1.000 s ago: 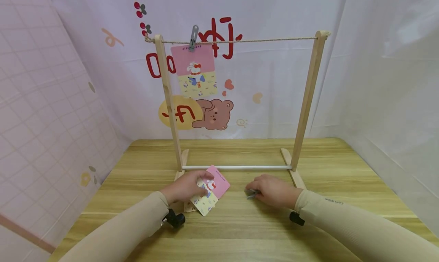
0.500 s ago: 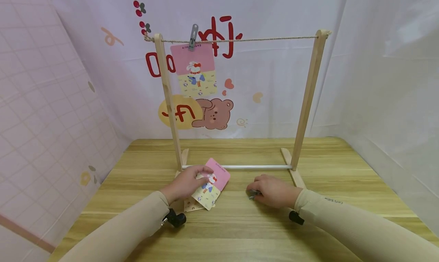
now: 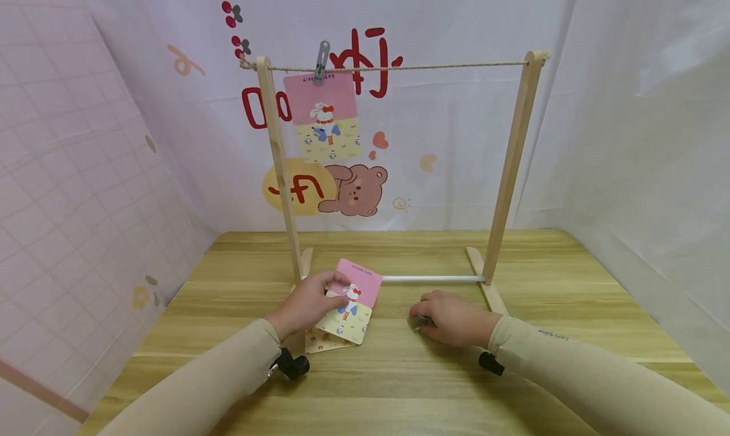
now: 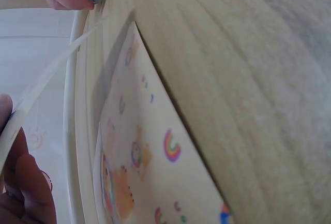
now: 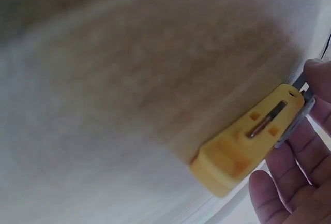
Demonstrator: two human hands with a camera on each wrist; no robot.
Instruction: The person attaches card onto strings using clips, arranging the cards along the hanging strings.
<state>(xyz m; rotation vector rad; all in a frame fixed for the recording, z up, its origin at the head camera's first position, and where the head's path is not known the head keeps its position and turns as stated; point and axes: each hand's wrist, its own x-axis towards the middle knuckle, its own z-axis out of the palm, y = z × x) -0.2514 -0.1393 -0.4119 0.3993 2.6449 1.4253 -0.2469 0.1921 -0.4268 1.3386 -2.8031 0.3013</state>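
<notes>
- Left hand (image 3: 310,301): pinching a pink-and-yellow card (image 3: 365,287), tilted, left of centre.
- Rainbow-print card (image 3: 320,343): flat on the table (image 3: 399,379), partly beneath it.
- Right hand (image 3: 456,319): pinching a grey clip (image 3: 423,322), right of both cards; yellow clip (image 5: 243,144) just beside its fingers.
- Hanging card (image 3: 327,144): pegged on the cord (image 3: 445,66), far left.

Printed cherries (image 3: 230,21) and a bear (image 3: 360,192) decorate the white backdrop (image 3: 462,132).
</notes>
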